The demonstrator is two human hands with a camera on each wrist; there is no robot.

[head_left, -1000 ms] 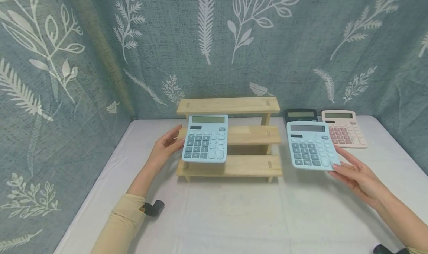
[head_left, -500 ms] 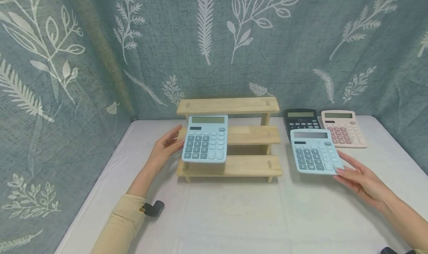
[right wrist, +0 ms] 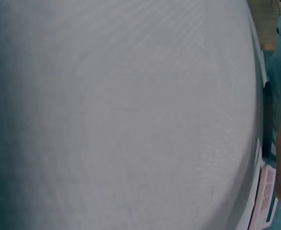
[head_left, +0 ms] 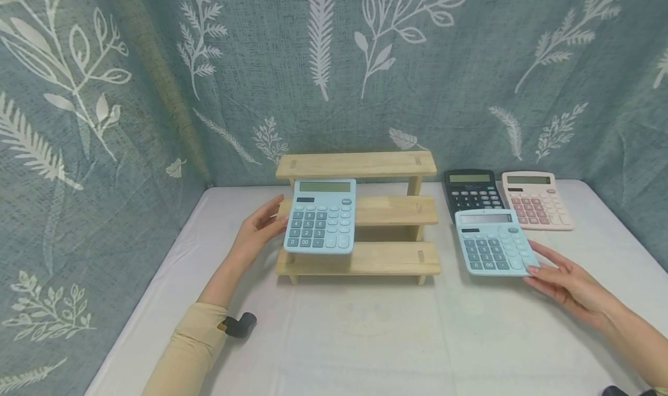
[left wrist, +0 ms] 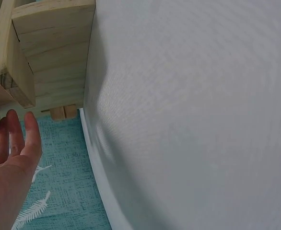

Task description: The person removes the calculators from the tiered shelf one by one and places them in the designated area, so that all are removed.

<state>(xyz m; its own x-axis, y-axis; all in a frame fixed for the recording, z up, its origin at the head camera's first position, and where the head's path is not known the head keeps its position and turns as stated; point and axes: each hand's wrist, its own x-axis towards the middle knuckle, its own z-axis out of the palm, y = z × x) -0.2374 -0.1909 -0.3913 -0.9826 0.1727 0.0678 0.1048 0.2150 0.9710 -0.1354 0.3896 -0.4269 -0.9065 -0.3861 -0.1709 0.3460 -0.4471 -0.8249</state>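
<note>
Head view: the left hand reaches in from the near left, thumb at the left edge of the first blue calculator, fingers extended toward the wooden rack. That calculator stands at the rack's left end, before the middle tier. The right hand pinches the near right corner of the second blue calculator, thumb on top. This calculator covers the near end of the black calculator; the pink calculator lies to the right on the desk.

Left wrist view: fingers slightly bent beside the rack, partly cut off; thumb contact cannot be determined.

Right wrist view: hand and second blue calculator cut off at right; grip not discernible here.
</note>
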